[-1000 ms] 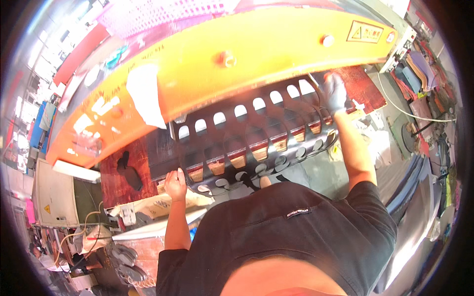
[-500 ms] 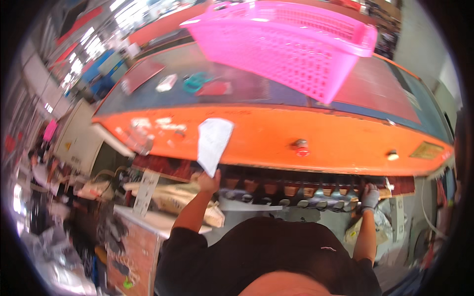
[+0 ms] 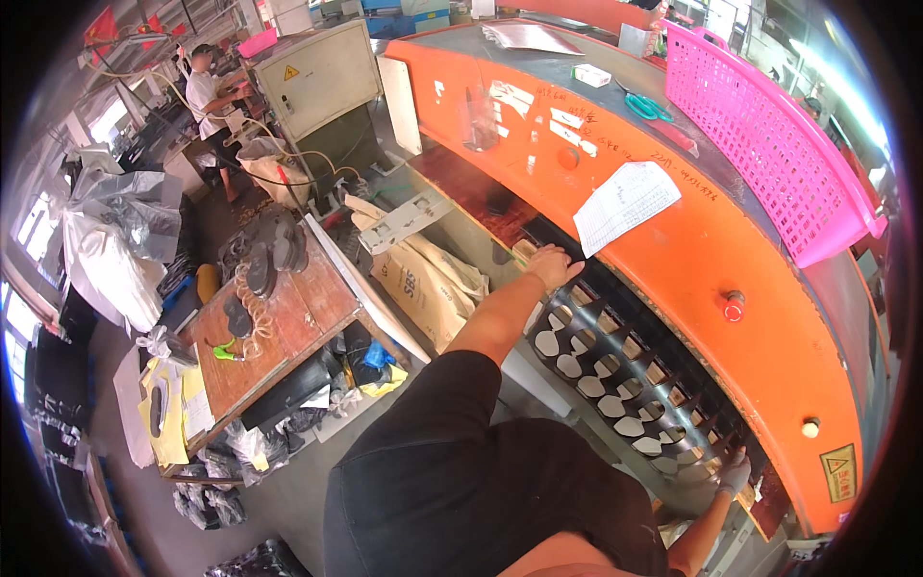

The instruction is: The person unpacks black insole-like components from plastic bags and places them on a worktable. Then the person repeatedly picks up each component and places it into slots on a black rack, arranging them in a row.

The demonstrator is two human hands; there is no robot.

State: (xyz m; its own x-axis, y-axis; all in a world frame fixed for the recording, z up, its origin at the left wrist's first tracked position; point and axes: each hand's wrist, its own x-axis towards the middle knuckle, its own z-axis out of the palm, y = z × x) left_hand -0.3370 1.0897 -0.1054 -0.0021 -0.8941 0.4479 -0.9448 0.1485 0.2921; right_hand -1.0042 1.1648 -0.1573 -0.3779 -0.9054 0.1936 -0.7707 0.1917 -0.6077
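Observation:
A black sheet [image 3: 594, 350] with rows of sole-shaped cut-outs lies along the slot below the orange machine beam, its near part sticking out towards me. My bare left hand [image 3: 550, 266] grips its far left end with curled fingers. At the other end, my right hand [image 3: 735, 473], in a pale glove, closes on the sheet's edge; part of its fingers is hidden. Pale floor shows through the near cut-outs. Just above my left hand, a handwritten paper [image 3: 630, 207] hangs on the front of the orange beam [image 3: 673, 260].
On the machine top stand a pink basket [image 3: 769, 135], teal scissors [image 3: 646, 106] and a small white box [image 3: 591, 75]. A red stop button [image 3: 734, 308] juts from the beam. Left is a wooden table [image 3: 288, 327] with dark soles; beyond, a person [image 3: 207, 91] stands working.
My view has swung to the left, so the table and the far worker come into sight. The sheet sticks out further from under the beam, with both hands still at its ends.

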